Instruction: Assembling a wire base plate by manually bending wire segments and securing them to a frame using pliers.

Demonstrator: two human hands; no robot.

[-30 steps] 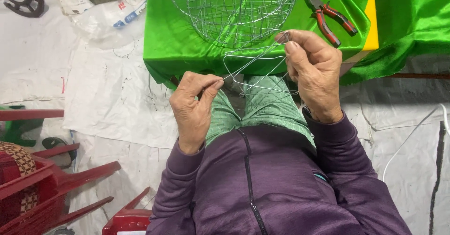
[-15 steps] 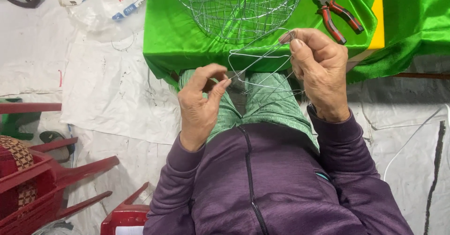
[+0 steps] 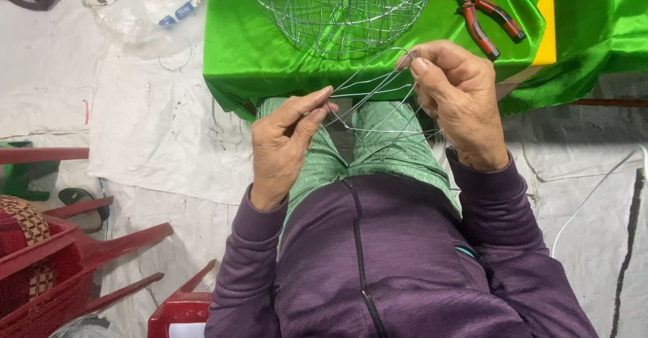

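My left hand (image 3: 287, 146) and my right hand (image 3: 459, 98) hold a loose bundle of thin silver wire loops (image 3: 378, 112) over my lap. The left thumb and fingers pinch the wire at its left end. The right fingertips pinch the strands higher up, close to the edge of the green cloth (image 3: 256, 48). A round wire basket frame (image 3: 341, 7) rests on that cloth just beyond my hands, its top cut off by the picture edge. Red-handled pliers (image 3: 486, 14) lie on the cloth to the right of the basket.
Red plastic chairs (image 3: 74, 257) stand at the lower left. White sheeting (image 3: 135, 129) covers the floor, with a plastic bag (image 3: 148, 7) at the upper left. A white cord (image 3: 594, 196) runs over the floor at the right. A yellow strip (image 3: 545, 21) edges the cloth.
My left hand has risen and shifted right toward the cloth edge, sliding along the wire. The right hand stays pinched on the strands; the loops have spread wider between the hands.
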